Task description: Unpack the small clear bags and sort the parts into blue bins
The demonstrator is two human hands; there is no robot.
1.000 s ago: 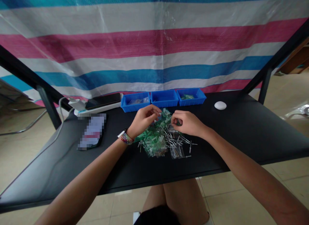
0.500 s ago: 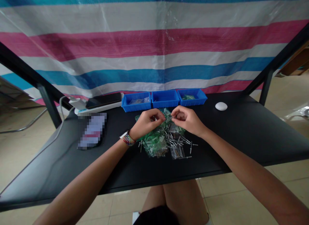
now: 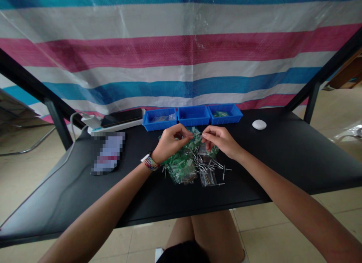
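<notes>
Above a mixed pile on the table, my left hand [image 3: 173,142] is closed in a pinch, thumb against forefinger. Facing it a short way to the right, my right hand [image 3: 222,140] pinches too, its other fingers curled under. Something thin and small seems to lie between the fingertips, but I cannot make out its kind. Below them spread green plastic pieces [image 3: 181,163], some in clear bags, and silvery blind rivets [image 3: 207,165] with long pins. A small clear bag [image 3: 207,178] with brass-coloured pins lies at the front of the pile.
Along the back stand three blue bins: a left bin [image 3: 160,124] with clear bags, a middle bin [image 3: 194,120] and a right bin [image 3: 225,118] with green pieces. A white mouse [image 3: 259,124] sits right. Left are a power strip [image 3: 118,126], a phone [image 3: 122,117] and a blurred-out item [image 3: 109,153].
My right hand has turned slightly, with its lower fingers dropping a little. My left fingertips have drawn closer together. The pile and bins look unchanged.
</notes>
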